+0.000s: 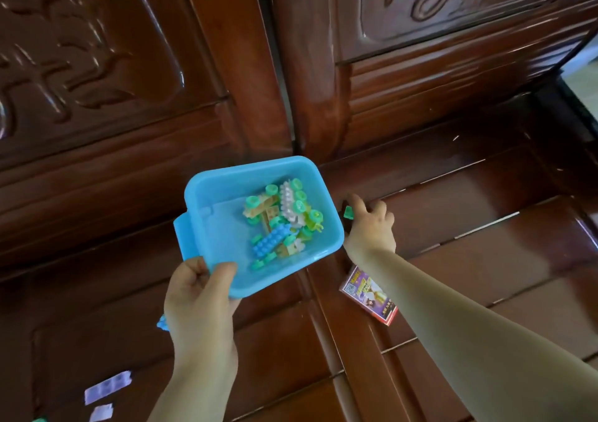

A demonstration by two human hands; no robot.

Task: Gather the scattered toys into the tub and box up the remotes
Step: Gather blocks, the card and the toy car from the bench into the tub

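Observation:
My left hand (200,295) grips the near rim of a blue plastic tub (223,195), held tilted above a dark wooden bench. Inside the tub lie several toy bricks (281,218), green, blue, white and tan. Just right of the tub, my right hand (369,224) pinches a small green toy piece (348,212) at the bench seat. No remotes are in view.
A small colourful card box (369,295) lies on the seat under my right forearm. Pale lilac bricks (106,386) and another pale brick (102,412) lie at lower left, with a blue piece (161,323) behind my left wrist. Carved wooden backrests rise behind.

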